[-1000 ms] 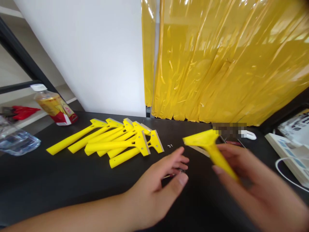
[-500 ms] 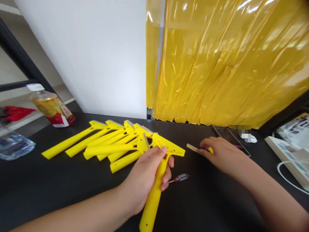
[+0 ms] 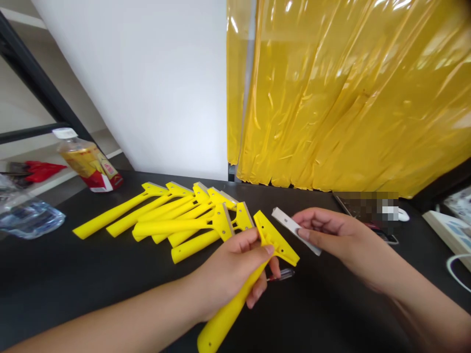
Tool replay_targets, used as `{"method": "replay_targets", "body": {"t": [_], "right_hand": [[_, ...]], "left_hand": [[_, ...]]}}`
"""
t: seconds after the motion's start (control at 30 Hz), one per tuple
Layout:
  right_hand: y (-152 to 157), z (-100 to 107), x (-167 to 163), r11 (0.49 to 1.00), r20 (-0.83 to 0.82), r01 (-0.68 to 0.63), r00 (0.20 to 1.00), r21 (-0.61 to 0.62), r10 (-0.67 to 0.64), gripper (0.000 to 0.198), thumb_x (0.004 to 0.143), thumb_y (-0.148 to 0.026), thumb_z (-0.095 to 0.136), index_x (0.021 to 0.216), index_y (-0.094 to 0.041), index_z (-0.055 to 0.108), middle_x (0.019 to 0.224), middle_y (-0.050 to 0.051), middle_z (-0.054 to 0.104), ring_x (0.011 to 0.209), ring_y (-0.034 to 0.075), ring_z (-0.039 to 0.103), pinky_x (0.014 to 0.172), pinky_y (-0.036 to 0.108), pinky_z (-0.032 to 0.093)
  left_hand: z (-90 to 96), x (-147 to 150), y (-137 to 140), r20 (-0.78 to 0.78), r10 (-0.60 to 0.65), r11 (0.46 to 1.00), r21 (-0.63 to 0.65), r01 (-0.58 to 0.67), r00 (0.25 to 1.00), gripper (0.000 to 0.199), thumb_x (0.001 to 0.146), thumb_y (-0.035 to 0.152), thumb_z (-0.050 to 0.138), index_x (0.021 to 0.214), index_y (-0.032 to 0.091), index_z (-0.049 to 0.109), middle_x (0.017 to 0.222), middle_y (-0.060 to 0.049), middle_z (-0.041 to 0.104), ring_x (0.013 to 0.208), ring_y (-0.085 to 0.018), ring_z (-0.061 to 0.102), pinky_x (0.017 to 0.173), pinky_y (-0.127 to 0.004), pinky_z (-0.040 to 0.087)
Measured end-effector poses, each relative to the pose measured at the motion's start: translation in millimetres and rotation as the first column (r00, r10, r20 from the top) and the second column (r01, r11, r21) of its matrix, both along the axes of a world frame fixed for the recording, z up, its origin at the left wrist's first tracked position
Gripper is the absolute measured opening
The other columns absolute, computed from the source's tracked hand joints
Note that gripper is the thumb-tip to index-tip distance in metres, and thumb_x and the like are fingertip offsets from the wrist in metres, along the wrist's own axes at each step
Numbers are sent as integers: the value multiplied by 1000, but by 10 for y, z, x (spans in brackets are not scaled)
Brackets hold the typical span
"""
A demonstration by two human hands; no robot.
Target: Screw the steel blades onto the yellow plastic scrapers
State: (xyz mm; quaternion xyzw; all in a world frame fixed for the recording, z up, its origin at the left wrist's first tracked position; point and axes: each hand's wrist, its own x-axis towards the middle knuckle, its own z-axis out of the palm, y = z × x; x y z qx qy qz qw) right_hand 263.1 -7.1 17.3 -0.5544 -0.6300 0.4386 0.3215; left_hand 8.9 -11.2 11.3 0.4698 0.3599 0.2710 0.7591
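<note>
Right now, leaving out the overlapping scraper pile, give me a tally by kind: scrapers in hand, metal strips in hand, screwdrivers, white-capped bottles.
Yellow scraper, in the left hand: 1
Metal strip, in the right hand: 1
Screwdriver: 1
White-capped bottle: 1
Total: 4

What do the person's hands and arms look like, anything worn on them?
The left hand and right hand are ungloved. The left forearm and right forearm show no sleeve, watch or bracelet. I can't make out any rings.

A black tabletop (image 3: 91,274) carries overlapping yellow scrapers (image 3: 169,224), a bottle (image 3: 88,164) and a small screwdriver (image 3: 287,274).
</note>
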Motion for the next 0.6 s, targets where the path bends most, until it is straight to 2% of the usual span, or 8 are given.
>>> {"method": "replay_targets", "body": {"t": [0.07, 0.17, 0.33, 0.6], "right_hand": [[-77, 44, -117, 998, -146, 12, 989, -60, -21, 39, 92, -61, 79, 103, -23, 76, 91, 3, 75, 82, 18, 63, 74, 29, 50], [-143, 58, -234, 992, -219, 2, 975, -129, -30, 40, 89, -61, 82, 90, -22, 73, 82, 2, 73, 75, 16, 61, 70, 28, 48], [-159, 55, -249, 993, -151, 12, 988, -119, -30, 46, 89, -65, 80, 83, -21, 68, 75, 0, 67, 70, 14, 54, 64, 27, 41], [-191, -22, -278, 994, -46, -26, 999, -108, 21, 43, 95, -62, 73, 80, -23, 63, 74, 0, 63, 70, 15, 50, 62, 28, 37]], "left_hand": [[-5, -2, 15, 0, -18, 1000, 14, 18, 1000, 28, 103, 46, 67, 102, 19, 60, 87, -1, 70, 46, -5, 53, 41, -16, 43], [-21, -15, 36, 24, -70, 998, 12, 70, 997, 29, 104, 48, 67, 105, 20, 60, 87, -1, 71, 47, -6, 56, 41, -15, 46], [-35, -43, 54, 14, -130, 991, -10, 131, 991, 31, 104, 50, 67, 104, 19, 62, 86, -1, 72, 49, -7, 60, 41, -16, 50], [-57, -31, 36, -29, -78, 994, 71, 79, 997, 38, 101, 56, 68, 97, 19, 60, 81, 0, 69, 46, -6, 58, 40, -15, 48]]}}
